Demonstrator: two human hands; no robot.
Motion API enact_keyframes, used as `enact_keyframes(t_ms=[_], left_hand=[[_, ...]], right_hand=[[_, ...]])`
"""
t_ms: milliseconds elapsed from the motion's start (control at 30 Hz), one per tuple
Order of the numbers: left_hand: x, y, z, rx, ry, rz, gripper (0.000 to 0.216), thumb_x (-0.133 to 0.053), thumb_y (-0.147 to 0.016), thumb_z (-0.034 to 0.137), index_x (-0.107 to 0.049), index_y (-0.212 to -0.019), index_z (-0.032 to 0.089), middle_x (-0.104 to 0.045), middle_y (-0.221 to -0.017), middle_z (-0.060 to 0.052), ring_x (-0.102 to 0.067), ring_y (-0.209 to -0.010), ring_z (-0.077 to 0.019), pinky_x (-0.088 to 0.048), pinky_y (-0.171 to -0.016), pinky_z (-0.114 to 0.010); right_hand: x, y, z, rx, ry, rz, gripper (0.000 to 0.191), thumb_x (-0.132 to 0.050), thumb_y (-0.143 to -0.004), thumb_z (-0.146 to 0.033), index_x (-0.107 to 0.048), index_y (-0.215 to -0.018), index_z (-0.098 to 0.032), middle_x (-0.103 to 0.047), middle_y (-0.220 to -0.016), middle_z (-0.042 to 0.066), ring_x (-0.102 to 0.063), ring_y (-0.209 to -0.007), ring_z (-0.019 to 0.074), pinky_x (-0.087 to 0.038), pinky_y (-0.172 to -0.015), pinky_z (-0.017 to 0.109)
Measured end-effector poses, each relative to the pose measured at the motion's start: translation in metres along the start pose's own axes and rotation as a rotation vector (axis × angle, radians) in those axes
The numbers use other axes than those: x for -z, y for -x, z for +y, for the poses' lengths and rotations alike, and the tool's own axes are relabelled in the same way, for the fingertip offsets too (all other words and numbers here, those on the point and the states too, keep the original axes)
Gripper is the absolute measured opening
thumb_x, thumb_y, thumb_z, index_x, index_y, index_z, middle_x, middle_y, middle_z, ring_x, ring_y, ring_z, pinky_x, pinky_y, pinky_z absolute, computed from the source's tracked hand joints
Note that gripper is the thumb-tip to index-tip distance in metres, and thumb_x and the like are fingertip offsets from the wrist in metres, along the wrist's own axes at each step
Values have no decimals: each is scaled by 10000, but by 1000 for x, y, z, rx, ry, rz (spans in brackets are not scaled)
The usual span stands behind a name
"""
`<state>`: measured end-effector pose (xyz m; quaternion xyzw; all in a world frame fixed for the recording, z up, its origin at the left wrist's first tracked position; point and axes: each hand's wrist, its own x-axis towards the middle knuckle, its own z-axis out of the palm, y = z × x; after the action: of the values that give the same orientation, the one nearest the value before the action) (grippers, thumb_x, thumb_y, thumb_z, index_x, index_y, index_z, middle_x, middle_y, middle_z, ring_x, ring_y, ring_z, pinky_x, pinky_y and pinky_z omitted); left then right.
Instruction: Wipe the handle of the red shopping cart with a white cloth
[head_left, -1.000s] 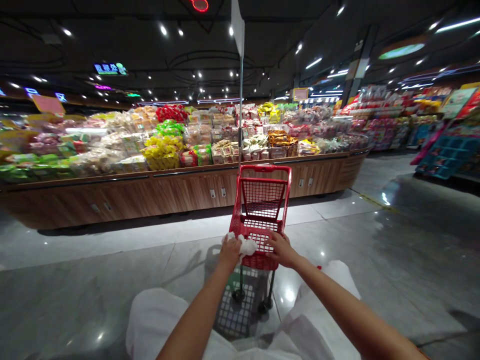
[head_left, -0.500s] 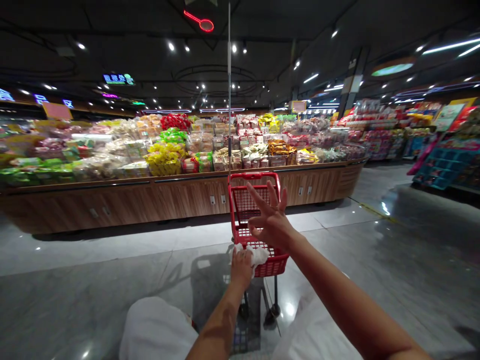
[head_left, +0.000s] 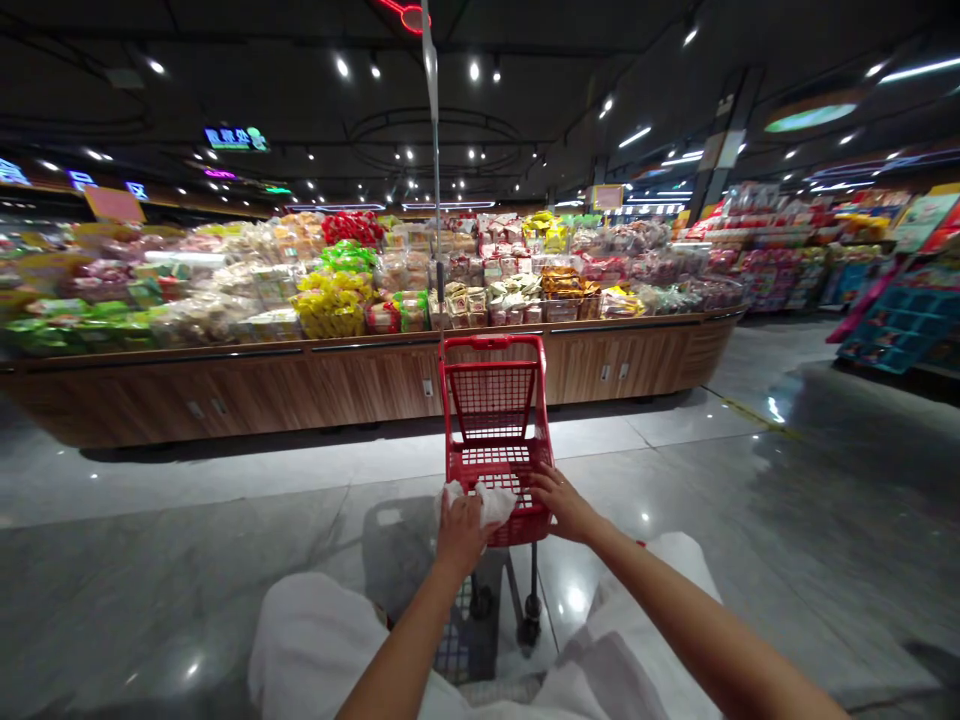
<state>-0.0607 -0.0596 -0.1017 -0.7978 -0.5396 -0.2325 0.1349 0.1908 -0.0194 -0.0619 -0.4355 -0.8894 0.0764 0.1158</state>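
A red shopping cart [head_left: 495, 372] stands upright right in front of me. Over its near left rim, my left hand [head_left: 460, 532] has its fingers closed on a crumpled white cloth [head_left: 495, 506], which could be a tissue or wipe. Part of the cloth spreads over the basket's near edge. My right hand [head_left: 564, 502] lies at the near right side of the basket, fingers stretched out over the rim and holding nothing. The fingertips reach over the basket's grid. A thin upright pole [head_left: 437, 180] rises at the cart's left side.
Behind the cart runs a long wooden display counter [head_left: 360, 388] heaped with packaged goods, including yellow packets [head_left: 331, 303]. Blue racks [head_left: 900, 325] stand at the far right. My white-clothed legs [head_left: 319, 640] flank the cart on the glossy grey floor [head_left: 187, 560].
My right hand has come down from above the basket, where its fingers were spread, to the cart's right rim. My left hand stays on the white cloth. The view has shifted slightly.
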Motion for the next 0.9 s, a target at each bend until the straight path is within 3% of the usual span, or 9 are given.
enact_keyframes(t_ms=[133, 267, 333, 400, 467, 567, 633, 733, 900], left_hand=[[-9, -19, 36, 47, 11, -26, 436, -443, -935, 439, -510, -1258, 154, -669, -988, -97, -611, -913, -237, -400, -987, -499], [-18, -32, 66, 160, 38, 49, 543, -396, -942, 462, -375, -1401, 174, -501, -1320, -207, -576, -1014, -288, -469, -813, -426], [-17, -30, 63, 15, 71, 34, 505, -425, -940, 412, -371, -1407, 226, -409, -1424, -177, -519, -1128, -297, -445, -865, -425], [-10, -24, 47, -210, 104, -66, 469, -454, -933, 335, -389, -1392, 264, -427, -1426, -124, -490, -1171, -269, -414, -926, -407], [0, -21, 26, -316, 91, -199, 473, -486, -918, 315, -398, -1381, 275, -497, -1368, -98, -515, -1133, -244, -412, -923, -382], [18, -22, 2, -201, -14, -354, 398, -521, -900, 402, -509, -1265, 243, -618, -1177, -94, -582, -1010, -235, -439, -832, -346], [25, -27, -1, -89, -79, -413, 357, -516, -895, 458, -576, -1145, 210, -659, -1036, -92, -613, -942, -238, -448, -779, -331], [25, -36, 13, 1, -113, -441, 364, -496, -907, 464, -587, -1108, 175, -670, -955, -99, -637, -903, -248, -462, -745, -330], [10, -49, 49, -30, -68, -402, 337, -513, -914, 387, -549, -1170, 170, -650, -1031, -111, -641, -931, -241, -480, -747, -331]], right_hand=[[-19, -4, -7, -46, -43, 101, 581, -686, -650, -277, -606, -1224, -234, -526, -1344, 113, -203, -1400, 326, -88, -1128, 535], [-20, -11, -13, -69, -84, 171, 640, -677, -682, -290, -547, -1305, -227, -533, -1341, 105, -230, -1394, 290, -112, -1142, 481], [-22, -12, -11, -80, -89, 178, 597, -674, -699, -288, -568, -1284, -224, -554, -1308, 111, -233, -1394, 286, -133, -1140, 474], [-23, -14, -8, -87, -91, 181, 486, -682, -713, -309, -636, -1188, -214, -589, -1235, 119, -245, -1388, 291, -154, -1136, 470], [-25, -15, -5, -72, -92, 184, 397, -706, -711, -338, -681, -1086, -211, -606, -1171, 116, -256, -1381, 298, -165, -1134, 470], [-28, -19, -6, -44, -91, 191, 385, -748, -689, -365, -689, -1036, -211, -600, -1143, 106, -263, -1375, 305, -168, -1134, 481], [-29, -21, -10, -36, -90, 188, 358, -752, -691, -374, -693, -999, -202, -595, -1140, 105, -264, -1374, 306, -167, -1135, 485], [-30, -24, -16, -44, -85, 174, 312, -744, -697, -375, -699, -949, -197, -597, -1124, 105, -259, -1377, 304, -158, -1141, 481], [-26, -26, -23, -84, -82, 151, 296, -701, -705, -255, -691, -991, -179, -605, -1127, 120, -272, -1375, 286, -161, -1145, 463]])
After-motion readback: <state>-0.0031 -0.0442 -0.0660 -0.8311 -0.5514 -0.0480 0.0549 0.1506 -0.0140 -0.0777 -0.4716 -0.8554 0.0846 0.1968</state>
